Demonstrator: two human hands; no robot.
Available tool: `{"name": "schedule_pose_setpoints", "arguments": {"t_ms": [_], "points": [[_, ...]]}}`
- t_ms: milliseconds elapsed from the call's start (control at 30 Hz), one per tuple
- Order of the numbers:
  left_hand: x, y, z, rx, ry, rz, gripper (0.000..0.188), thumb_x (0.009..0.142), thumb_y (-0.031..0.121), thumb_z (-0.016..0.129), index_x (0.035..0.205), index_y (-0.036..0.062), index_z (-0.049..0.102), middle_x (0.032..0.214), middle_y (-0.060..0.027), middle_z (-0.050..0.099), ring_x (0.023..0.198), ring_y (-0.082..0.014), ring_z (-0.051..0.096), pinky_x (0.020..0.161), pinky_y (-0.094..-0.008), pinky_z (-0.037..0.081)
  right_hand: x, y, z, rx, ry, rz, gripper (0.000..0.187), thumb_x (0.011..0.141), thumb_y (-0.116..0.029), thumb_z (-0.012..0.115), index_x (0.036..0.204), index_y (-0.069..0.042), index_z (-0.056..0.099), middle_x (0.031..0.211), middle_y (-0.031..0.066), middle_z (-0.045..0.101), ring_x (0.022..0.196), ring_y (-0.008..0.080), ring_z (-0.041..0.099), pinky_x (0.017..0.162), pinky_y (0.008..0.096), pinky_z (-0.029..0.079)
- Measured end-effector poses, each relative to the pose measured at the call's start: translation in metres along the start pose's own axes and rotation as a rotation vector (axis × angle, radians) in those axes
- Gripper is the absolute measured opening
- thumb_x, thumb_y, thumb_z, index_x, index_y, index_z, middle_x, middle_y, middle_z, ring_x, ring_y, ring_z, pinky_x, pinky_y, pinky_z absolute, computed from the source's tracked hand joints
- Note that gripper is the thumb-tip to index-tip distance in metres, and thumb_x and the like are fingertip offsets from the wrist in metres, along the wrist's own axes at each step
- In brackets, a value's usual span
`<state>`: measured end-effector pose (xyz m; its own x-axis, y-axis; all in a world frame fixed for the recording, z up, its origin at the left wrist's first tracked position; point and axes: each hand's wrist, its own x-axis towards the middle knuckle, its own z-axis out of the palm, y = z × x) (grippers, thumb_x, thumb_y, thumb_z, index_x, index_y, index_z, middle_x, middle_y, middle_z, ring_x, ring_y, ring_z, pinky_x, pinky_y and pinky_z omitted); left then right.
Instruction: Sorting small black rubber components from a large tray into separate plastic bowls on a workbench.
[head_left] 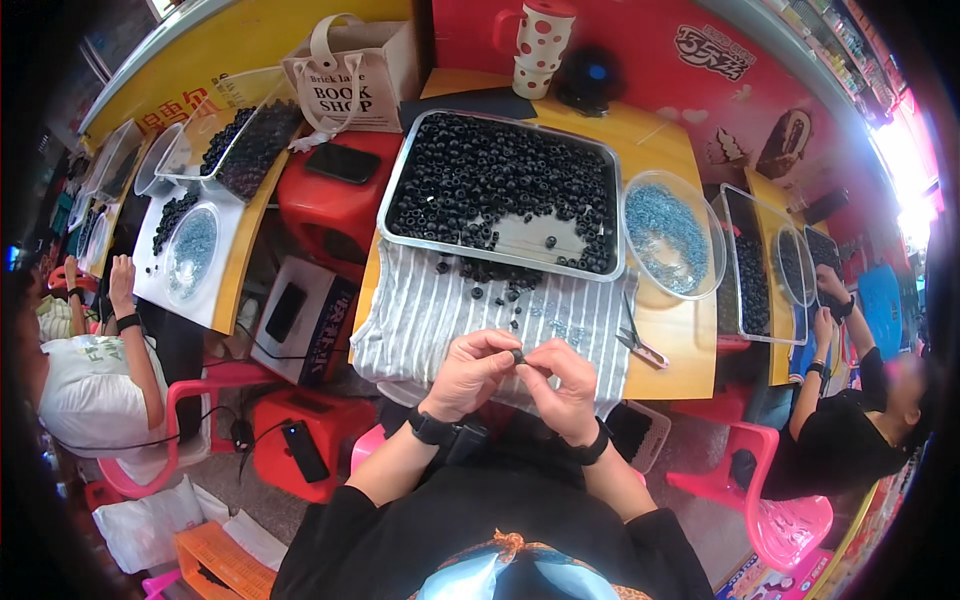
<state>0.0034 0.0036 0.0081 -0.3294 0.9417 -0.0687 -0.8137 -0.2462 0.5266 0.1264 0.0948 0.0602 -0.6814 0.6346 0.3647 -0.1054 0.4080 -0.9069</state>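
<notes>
My left hand [470, 372] and my right hand [563, 388] meet above the striped cloth's near part. Between their fingertips is a small black ring-shaped piece [517, 356], pinched from both sides; its details are too small to make out. The grey and white striped cloth [410, 310] lies over the table edge, with loose black pieces [477, 293] and scattered pale blue bits [565, 328] on it. Just beyond stands a clear rectangular tray [500, 256] heaped with similar black pieces. A round clear tub [716, 262] of small pale blue bits is to its right.
Small scissors [640, 345] lie right of the cloth. A polka-dot tumbler [543, 50] and cloth tote bag [355, 75] stand at the back. A phone [342, 163] rests on a red stool. People sit at side tables left [100, 390] and right [850, 440].
</notes>
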Motion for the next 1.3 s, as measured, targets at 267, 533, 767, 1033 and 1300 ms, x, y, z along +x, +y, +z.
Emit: {"name": "schedule_pose_setpoints", "arguments": {"t_ms": [267, 533, 767, 1033, 1300], "points": [[-0.004, 0.002, -0.002, 0.042, 0.017, -0.055, 0.028, 0.086, -0.003, 0.066, 0.114, 0.0008, 0.063, 0.096, -0.0038, 0.063, 0.084, -0.0114, 0.062, 0.076, -0.0256, 0.052, 0.005, -0.002, -0.016, 0.050, -0.183, 0.174, 0.024, 0.077, 0.004, 0.070, 0.100, -0.001, 0.065, 0.075, 0.0073, 0.059, 0.065, 0.0154, 0.060, 0.056, 0.0256, 0.047], [-0.001, 0.005, -0.004, 0.034, -0.011, -0.082, 0.053, 0.084, 0.000, 0.070, 0.133, -0.0008, 0.048, 0.093, -0.0043, 0.064, 0.075, -0.0091, 0.062, 0.065, -0.0200, 0.051, 0.021, -0.003, -0.023, -0.084, -0.395, -0.077, 0.038, 0.075, -0.004, 0.070, 0.113, -0.003, 0.063, 0.077, 0.0119, 0.059, 0.068, 0.0301, 0.059, 0.060, 0.0377, 0.046], [0.002, 0.005, -0.004, 0.029, -0.098, -0.121, 0.052, 0.084, 0.004, 0.072, 0.130, -0.0032, 0.050, 0.089, -0.0048, 0.063, 0.071, -0.0080, 0.060, 0.061, -0.0183, 0.049, 0.017, -0.002, -0.026, -0.081, -0.389, -0.107, 0.027, 0.073, -0.002, 0.071, 0.099, -0.002, 0.063, 0.071, 0.0116, 0.054, 0.064, 0.0306, 0.057, 0.055, 0.0393, 0.043], [-0.001, 0.011, -0.002, 0.025, -0.132, -0.169, 0.051, 0.083, 0.002, 0.072, 0.130, -0.0036, 0.051, 0.092, -0.0040, 0.063, 0.081, -0.0115, 0.062, 0.071, -0.0238, 0.052, 0.017, 0.005, -0.018, -0.038, -0.345, -0.156, 0.023, 0.074, -0.002, 0.072, 0.095, 0.000, 0.066, 0.068, 0.0112, 0.056, 0.060, 0.0278, 0.058, 0.052, 0.0352, 0.043], [-0.001, 0.014, 0.004, 0.067, -0.118, -0.216, 0.044, 0.089, 0.006, 0.066, 0.131, -0.0034, 0.052, 0.100, -0.0091, 0.067, 0.079, -0.0136, 0.065, 0.069, -0.0234, 0.051, 0.015, -0.003, -0.034, -0.023, -0.309, 0.003, 0.016, 0.075, 0.000, 0.069, 0.090, 0.001, 0.064, 0.072, 0.0106, 0.061, 0.064, 0.0214, 0.062, 0.058, 0.0307, 0.048]]}}
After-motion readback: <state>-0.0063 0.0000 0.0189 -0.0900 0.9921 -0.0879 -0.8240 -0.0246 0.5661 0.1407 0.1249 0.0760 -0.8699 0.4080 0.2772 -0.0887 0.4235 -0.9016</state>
